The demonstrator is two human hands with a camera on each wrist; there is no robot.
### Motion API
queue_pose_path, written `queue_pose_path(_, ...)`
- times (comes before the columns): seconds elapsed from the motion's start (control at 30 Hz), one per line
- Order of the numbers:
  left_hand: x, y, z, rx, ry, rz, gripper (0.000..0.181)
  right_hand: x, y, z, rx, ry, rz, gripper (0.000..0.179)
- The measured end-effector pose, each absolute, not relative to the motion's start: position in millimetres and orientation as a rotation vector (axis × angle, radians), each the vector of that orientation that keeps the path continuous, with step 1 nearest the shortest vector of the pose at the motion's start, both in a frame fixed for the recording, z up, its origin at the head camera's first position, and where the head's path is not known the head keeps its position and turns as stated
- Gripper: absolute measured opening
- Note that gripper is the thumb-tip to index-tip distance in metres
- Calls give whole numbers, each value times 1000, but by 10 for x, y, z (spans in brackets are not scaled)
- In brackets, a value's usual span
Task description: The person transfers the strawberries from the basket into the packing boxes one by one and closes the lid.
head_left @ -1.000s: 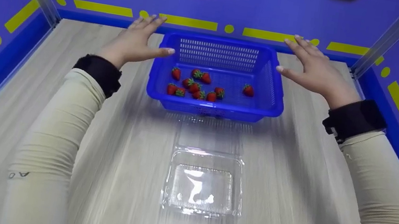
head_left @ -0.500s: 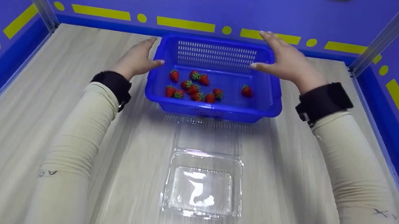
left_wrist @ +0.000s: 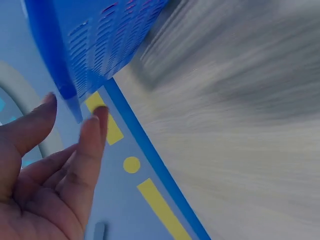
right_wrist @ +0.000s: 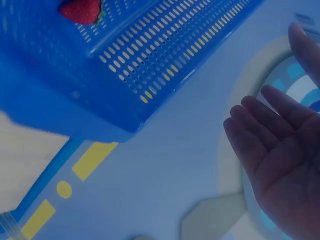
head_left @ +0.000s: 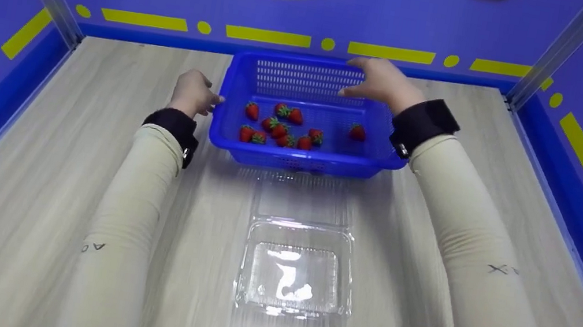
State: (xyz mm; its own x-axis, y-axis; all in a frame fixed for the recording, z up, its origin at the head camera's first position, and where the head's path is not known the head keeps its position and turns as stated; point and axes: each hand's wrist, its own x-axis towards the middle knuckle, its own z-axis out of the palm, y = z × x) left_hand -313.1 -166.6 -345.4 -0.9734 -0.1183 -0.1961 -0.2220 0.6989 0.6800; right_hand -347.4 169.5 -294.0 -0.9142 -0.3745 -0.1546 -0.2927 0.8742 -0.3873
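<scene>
Head view, blue basket [head_left: 307, 155]: stands upright on the table [head_left: 71, 152], close to the back wall [head_left: 271, 14]. Looks like thin moulded plastic, so probably light, with slight give in the slotted walls. Best taken by the rim at both short ends and kept level.
Head view, strawberries [head_left: 278, 131]: lie loose on the basket floor, mostly bunched toward the left and near side. Would likely roll if tipped, and might bruise if real; cannot tell from here. Call for a light pinch round the red body.
Head view, lone strawberry [head_left: 357, 132]: lies apart on the right half of the basket floor, with room around for fingers.
Head view, clear container [head_left: 294, 275]: lies on the table nearer the camera, with lid [head_left: 303, 200] folded back toward the basket. Seems flimsy and slick, likely to slide or buckle under a hard squeeze.
Left wrist view, left hand [left_wrist: 52, 200]: holds nothing, with a modest gap between thumb and bent fingers, right by the basket's left rim. Cannot tell whether touching.
Right wrist view, right hand [right_wrist: 290, 160]: holds nothing, thumb spread well away from gently bent fingers. Appears from the head view to hang above the basket's right part.
</scene>
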Motion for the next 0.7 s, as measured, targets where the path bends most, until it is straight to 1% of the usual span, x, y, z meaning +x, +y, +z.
queue_pose_path(0.27,-3190,-1703,-3476,-328,2536,1386,46,-3712,1589,-3163,-473,2849,-552,65)
queue_pose_path(0.4,-3204,-1666,-3473,-355,2574,1337,27,-3815,1576,-3291,-409,2860,-559,61)
queue_pose_path(0.43,-3219,-1648,-3474,-360,2604,1290,25,-3838,1572,-3325,-387,2857,-562,60)
queue_pose_path(0.5,-3238,-1600,-3452,-359,2690,1139,27,-3876,1562,-3391,-341,2841,-572,59)
queue_pose_path(0.6,-3328,-1559,-3451,-339,2766,879,43,-3903,1558,-3484,-262,2805,-569,58)
queue_pose_path(0.63,-3401,-1570,-3499,-324,2775,807,48,-3900,1562,-3509,-234,2787,-568,58)
queue_pose_path(0.7,-3675,-1654,-3739,-317,2775,745,47,-3881,1572,-3552,-170,2747,-573,54)
